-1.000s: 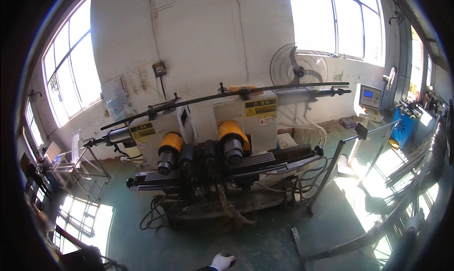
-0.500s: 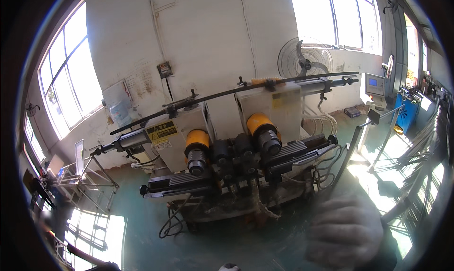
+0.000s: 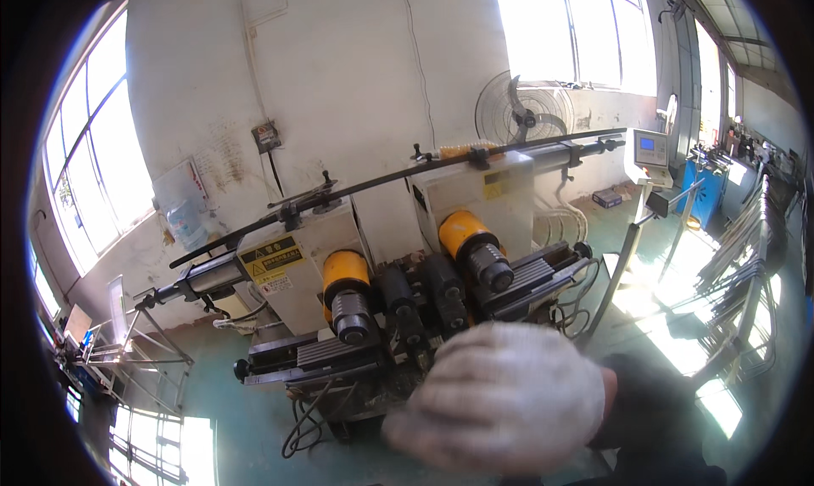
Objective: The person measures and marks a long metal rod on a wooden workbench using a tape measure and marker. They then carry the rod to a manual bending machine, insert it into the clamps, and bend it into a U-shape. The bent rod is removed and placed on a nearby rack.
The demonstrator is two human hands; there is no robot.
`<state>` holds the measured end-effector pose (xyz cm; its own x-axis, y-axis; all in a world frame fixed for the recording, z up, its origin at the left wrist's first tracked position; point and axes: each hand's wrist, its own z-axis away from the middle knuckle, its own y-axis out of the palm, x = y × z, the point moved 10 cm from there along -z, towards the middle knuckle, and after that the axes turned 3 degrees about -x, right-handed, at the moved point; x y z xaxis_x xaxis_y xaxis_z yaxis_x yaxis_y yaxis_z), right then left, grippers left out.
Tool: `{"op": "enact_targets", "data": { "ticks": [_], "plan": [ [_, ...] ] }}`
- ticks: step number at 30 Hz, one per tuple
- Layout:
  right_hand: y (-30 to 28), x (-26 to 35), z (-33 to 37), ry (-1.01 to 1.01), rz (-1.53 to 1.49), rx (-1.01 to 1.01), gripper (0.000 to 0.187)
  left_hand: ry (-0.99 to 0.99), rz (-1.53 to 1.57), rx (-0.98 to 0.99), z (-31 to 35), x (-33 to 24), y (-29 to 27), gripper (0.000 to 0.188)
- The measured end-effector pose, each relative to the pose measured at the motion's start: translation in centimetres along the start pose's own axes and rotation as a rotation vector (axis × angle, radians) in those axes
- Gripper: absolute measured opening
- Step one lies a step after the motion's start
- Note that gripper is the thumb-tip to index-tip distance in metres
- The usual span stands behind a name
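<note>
My right hand (image 3: 509, 397) wears a pale, soiled work glove and reaches in from the lower right, its dark sleeve (image 3: 649, 410) behind it. It is raised in front of the lower middle of a double-headed tube bending machine (image 3: 471, 189) and hides part of it. The fingers are smeared by motion, and whether they hold anything cannot be seen. Near the hand are the machine's ribbed steel dies (image 3: 490, 267) under yellow collars (image 3: 465, 231), with dark rollers (image 3: 397, 289) between them. A long dark bar (image 3: 356, 181) lies across the machine's top. My left hand is out of view.
A control panel (image 3: 650, 151) with a small screen stands at the machine's right end. Metal stands (image 3: 623, 253) and a rack of bent rods (image 3: 746, 291) are on the right. A wire-frame table (image 3: 140, 350) stands on the left, and a fan (image 3: 526, 117) behind.
My right hand has moved left and slightly up, now covering the machine's lower middle. The view has shifted slightly right. A small whitish thing at the bottom edge has gone from view.
</note>
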<state>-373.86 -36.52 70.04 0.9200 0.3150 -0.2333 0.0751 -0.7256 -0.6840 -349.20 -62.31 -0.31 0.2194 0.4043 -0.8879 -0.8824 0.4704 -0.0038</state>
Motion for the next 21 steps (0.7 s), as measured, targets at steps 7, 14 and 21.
{"op": "enact_targets", "data": {
  "ticks": [7, 14, 21],
  "plan": [
    [-3.5, -39.8, 15.8, 0.792, 0.207, -0.363, 0.013, -0.106, -0.073, -0.044, -1.3, 2.0, 6.6, 0.016],
    [-2.7, -69.9, 26.9, 1.005, 0.434, -0.232, 0.016, 0.127, -0.516, 0.008, -6.6, -2.4, 18.5, 0.025],
    [7.9, -88.9, 29.5, 1.152, 0.397, 0.224, 0.03, 0.332, -0.731, -0.043, -6.8, -6.3, 24.0, 0.03]
  ]
}}
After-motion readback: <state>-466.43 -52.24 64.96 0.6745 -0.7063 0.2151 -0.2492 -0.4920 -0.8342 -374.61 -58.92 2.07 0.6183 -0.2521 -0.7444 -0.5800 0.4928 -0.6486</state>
